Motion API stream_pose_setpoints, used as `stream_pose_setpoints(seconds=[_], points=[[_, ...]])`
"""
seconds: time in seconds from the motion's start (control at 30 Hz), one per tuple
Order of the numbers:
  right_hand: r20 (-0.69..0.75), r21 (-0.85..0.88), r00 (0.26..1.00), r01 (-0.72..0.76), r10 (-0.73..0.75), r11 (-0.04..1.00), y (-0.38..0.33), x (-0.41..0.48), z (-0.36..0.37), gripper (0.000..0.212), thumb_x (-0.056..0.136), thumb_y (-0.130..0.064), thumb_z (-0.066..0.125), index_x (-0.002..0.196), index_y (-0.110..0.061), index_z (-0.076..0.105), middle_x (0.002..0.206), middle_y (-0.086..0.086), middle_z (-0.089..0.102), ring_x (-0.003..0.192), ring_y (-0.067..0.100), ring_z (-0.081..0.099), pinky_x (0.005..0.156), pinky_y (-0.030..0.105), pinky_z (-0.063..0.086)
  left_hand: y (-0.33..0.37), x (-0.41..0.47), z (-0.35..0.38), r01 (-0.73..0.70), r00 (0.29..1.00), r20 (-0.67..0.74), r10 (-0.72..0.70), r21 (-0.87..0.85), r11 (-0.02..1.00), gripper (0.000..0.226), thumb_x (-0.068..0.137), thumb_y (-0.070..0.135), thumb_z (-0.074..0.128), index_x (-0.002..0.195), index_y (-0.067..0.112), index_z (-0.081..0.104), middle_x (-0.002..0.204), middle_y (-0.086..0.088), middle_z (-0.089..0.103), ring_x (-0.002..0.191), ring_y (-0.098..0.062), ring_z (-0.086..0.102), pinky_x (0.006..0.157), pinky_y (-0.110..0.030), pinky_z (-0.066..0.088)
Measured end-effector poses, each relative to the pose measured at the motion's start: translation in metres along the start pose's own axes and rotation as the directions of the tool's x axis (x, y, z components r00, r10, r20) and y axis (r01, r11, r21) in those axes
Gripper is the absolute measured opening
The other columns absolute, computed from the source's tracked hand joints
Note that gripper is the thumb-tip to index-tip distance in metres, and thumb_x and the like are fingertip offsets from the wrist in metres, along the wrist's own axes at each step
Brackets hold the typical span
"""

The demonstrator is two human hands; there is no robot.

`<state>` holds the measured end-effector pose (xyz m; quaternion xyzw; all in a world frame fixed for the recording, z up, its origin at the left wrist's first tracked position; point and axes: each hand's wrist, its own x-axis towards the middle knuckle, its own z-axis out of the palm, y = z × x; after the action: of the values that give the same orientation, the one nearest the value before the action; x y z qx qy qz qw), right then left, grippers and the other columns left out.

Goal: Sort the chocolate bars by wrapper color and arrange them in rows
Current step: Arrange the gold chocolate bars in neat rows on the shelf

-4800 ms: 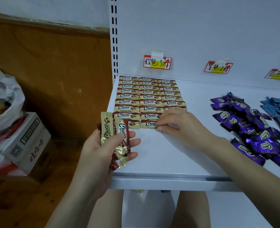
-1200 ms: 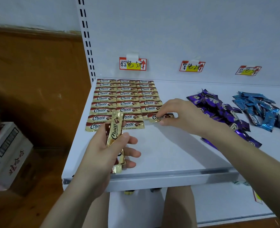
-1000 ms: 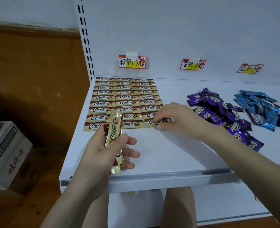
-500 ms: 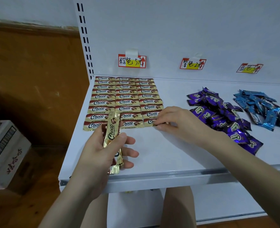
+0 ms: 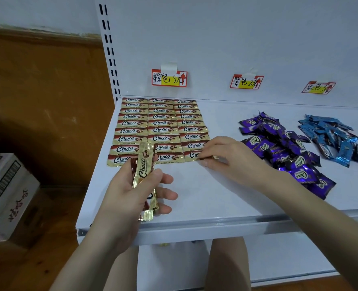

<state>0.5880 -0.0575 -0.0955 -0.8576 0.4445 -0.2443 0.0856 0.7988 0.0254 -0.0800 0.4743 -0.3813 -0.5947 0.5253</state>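
Gold-and-brown Choco bars lie flat in three neat columns at the left of the white shelf. My left hand grips a small stack of the same gold bars upright, just in front of the rows. My right hand rests on the shelf and pinches the nearest bar of the right column at its right end. Purple bars lie in a loose heap to the right. Blue bars lie heaped further right.
Three price tags are taped to the white back panel above the groups. A cardboard box stands on the wooden floor at the left. The shelf's metal front lip runs below my hands.
My right hand set a gold bar at the front of the right column and slid it into line. The stack in my left hand grew thinner than 4.8 s ago.
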Motion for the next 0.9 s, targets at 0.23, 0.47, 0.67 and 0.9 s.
stream_pose_setpoints(seconds=[0.23, 0.47, 0.67, 0.9], points=[[-0.036, 0.186, 0.996, -0.077, 0.085, 0.979, -0.025, 0.002, -0.012, 0.011, 0.083, -0.014, 0.065, 0.092, -0.012, 0.071, 0.089, -0.001, 0.066, 0.086, -0.001, 0.053, 0.077, 0.013, 0.042, 0.004, -0.004, -0.001, 0.021, 0.999, 0.048, -0.021, 0.0, 1.0, 0.021, 0.087, 0.014, 0.056, 0.104, 0.024, 0.058, 0.076, -0.006, 0.071, 0.054, -0.017, 0.065, 0.042, -0.023, 0.048], [0.114, 0.721, 0.987, -0.16, 0.113, 0.675, -0.102, 0.016, -0.021, 0.017, 0.075, -0.023, 0.064, 0.093, -0.02, 0.063, 0.074, -0.003, 0.067, 0.068, 0.009, 0.064, 0.069, 0.022, 0.052, 0.014, -0.023, -0.005, 0.007, 0.963, 0.269, -0.009, 0.009, 1.0, 0.033, 0.074, 0.02, 0.067, 0.105, 0.015, 0.058, 0.07, -0.008, 0.067, 0.043, -0.013, 0.053, 0.037, -0.021, 0.041], [0.009, 0.746, 0.999, -0.034, 0.041, 0.665, -0.105, 0.014, -0.023, 0.014, 0.074, -0.01, 0.07, 0.076, -0.022, 0.065, 0.075, -0.009, 0.067, 0.072, 0.007, 0.063, 0.068, 0.023, 0.052, 0.023, -0.033, -0.019, 0.137, 0.982, 0.166, -0.094, -0.269, 0.953, 0.039, 0.068, 0.031, 0.072, 0.102, 0.013, 0.068, 0.07, -0.01, 0.062, 0.043, -0.009, 0.047, 0.032, -0.018, 0.036], [0.074, 0.583, 0.995, 0.006, -0.06, 0.813, -0.105, -0.002, -0.018, 0.011, 0.069, -0.033, 0.069, 0.079, -0.03, 0.072, 0.095, -0.019, 0.068, 0.094, -0.001, 0.062, 0.079, 0.011, 0.047, 0.018, -0.034, -0.029, -0.073, 0.994, -0.089, 0.062, -0.127, 0.989, 0.019, 0.081, 0.007, 0.059, 0.098, 0.014, 0.06, 0.064, 0.001, 0.066, 0.048, -0.009, 0.052, 0.037, -0.021, 0.042]])
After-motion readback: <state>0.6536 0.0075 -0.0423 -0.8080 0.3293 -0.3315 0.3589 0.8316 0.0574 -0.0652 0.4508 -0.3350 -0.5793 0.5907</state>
